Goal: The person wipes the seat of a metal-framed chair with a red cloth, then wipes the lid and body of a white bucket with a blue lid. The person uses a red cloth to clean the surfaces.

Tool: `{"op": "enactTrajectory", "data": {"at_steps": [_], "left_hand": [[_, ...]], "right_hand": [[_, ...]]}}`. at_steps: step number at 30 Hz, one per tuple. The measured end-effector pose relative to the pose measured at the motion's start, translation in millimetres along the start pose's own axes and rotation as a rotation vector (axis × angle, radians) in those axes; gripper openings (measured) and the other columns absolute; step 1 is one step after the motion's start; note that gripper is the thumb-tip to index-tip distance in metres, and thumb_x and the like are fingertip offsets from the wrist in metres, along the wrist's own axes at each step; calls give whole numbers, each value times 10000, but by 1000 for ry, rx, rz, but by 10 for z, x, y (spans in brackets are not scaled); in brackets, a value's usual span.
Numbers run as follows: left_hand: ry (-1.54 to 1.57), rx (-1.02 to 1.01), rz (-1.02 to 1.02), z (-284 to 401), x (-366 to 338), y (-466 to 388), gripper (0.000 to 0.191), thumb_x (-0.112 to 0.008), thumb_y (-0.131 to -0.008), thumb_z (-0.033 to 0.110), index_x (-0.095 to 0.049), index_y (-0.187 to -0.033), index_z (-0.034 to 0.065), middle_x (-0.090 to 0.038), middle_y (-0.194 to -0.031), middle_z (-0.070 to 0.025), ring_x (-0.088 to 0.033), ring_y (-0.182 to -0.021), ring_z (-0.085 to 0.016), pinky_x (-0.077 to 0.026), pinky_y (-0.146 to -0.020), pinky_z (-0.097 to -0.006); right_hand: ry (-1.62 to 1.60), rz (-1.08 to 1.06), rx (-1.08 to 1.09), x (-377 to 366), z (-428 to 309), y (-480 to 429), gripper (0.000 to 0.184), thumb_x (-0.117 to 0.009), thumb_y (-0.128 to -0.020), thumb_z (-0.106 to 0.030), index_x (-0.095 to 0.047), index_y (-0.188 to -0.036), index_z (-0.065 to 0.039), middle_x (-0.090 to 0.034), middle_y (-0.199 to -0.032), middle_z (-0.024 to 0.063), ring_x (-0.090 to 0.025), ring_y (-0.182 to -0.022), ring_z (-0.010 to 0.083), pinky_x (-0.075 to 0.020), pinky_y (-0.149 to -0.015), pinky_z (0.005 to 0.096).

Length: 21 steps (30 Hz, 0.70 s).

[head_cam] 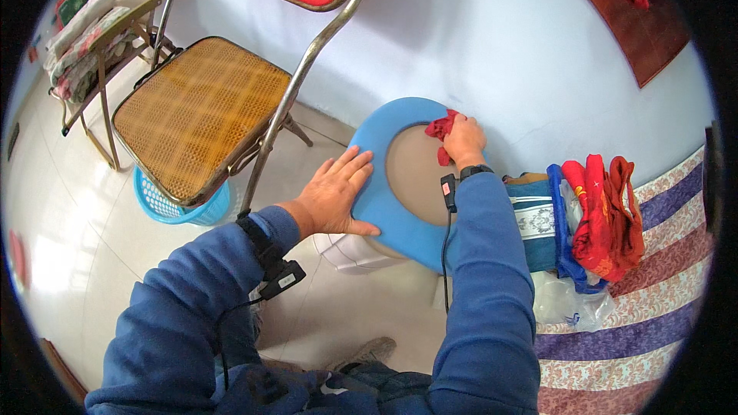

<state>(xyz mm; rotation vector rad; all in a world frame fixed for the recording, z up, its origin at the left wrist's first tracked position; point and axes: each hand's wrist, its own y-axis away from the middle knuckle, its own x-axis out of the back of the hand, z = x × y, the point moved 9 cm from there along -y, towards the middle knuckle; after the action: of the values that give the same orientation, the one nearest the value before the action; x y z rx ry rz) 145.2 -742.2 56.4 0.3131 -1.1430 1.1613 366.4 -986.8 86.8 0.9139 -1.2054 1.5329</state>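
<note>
In front of me is a blue padded oval seat (383,127) with a beige lid or surface (418,176) inside its ring. The flat palm of my left hand (337,193) rests on the ring's left side, fingers apart, holding nothing. At the far right of the ring, my right hand (466,141) grips a crumpled red cloth (443,127), which touches the ring and the beige surface. Part of the ring is hidden under my right forearm. Below the seat, a white plastic base (346,251) shows. Each wrist wears a dark strap with a small black device and cable.
A metal-framed chair with a woven seat (202,115) stands left, above a light-blue plastic basket (184,213). Folded fabric (86,46) lies on a rack at far left. On the right, red and blue textiles (599,213) sit on a striped bedspread (622,346). A pale wall (507,57) borders the seat.
</note>
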Motion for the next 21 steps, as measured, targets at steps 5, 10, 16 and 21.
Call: {"op": "enactTrajectory", "data": {"at_steps": [5,10,16,21], "left_hand": [[-2,15,6,-4,9,-1,1093,-732,-673,746,-446,-1398,-21,-328,-1561,-174,-241,-1487,-377,-291,-1153,-584],[12,-8,13,-9,-11,0,1103,-755,-658,725,-448,-1402,-30,-338,-1557,-176,-247,-1486,-372,-296,-1153,-568],[78,-90,4,-3,-40,-45,1072,-807,-652,640,-465,-1385,-64,-341,-1550,-218,-246,-1478,-406,-289,-1179,-519],[138,-113,25,5,-6,-58,1052,-837,-642,585,-474,-1377,-73,-357,-1537,-238,-266,-1461,-437,-287,-1190,-493]], "right_hand": [[73,-190,-109,107,282,327,387,-665,-855,-235,-616,-1196,-59,-638,-1198,199,-641,-1118,370,-526,-935,460],[129,-430,-51,208,464,879,365,-616,-866,-289,-683,-1110,-26,-691,-1158,228,-669,-1096,376,-529,-937,465],[116,-348,-78,198,523,719,338,-633,-823,-308,-735,-1025,-58,-699,-1118,216,-680,-1024,396,-542,-886,474],[98,-127,79,95,244,212,211,-642,-825,-186,-723,-990,-82,-714,-1016,180,-695,-975,363,-555,-836,482]]}}
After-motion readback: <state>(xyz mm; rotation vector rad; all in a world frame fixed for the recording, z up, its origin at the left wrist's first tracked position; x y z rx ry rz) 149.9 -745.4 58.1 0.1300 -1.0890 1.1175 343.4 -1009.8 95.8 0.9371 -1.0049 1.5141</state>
